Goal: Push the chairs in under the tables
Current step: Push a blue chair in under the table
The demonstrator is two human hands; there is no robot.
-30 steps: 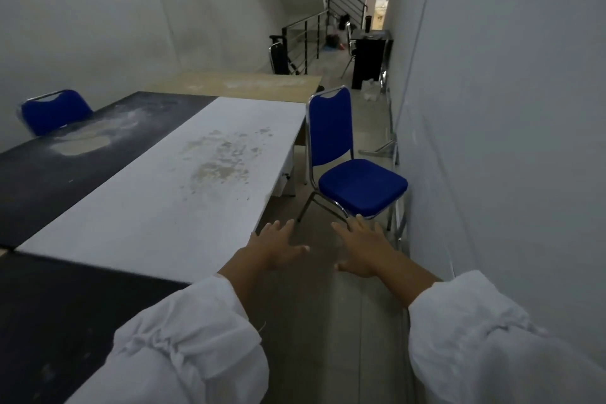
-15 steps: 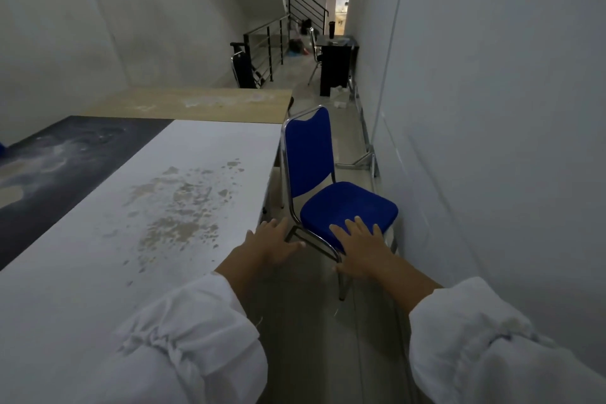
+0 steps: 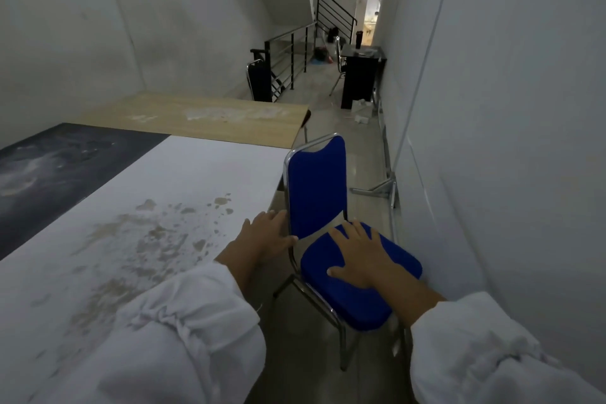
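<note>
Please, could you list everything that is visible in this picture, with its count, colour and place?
chair: one, blue with metal frame, in the aisle beside the white table, not under it
white table: one, white with brown stains, left of the chair
black table: one, black and dusty, far left
wooden table: one, light wood, behind both tables
dark chair: one, by the railing
railing: one, black, at the stairs behind
desk: one, black, far back at the right wall
left hand: at the backrest frame
right hand: flat on the seat
sleeves: two, white
</note>
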